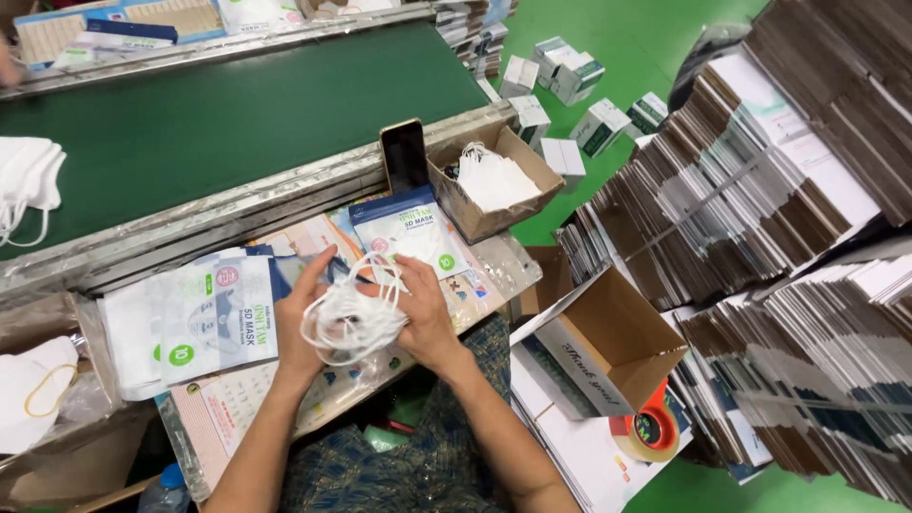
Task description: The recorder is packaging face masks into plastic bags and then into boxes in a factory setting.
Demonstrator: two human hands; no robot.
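Just in front of the green conveyor belt (237, 114), both hands, left (302, 323) and right (418, 318), grip a bunch of white masks (350, 321) from either side, squaring the stack over the counter (256, 399), mask pouches (404, 228) close by.
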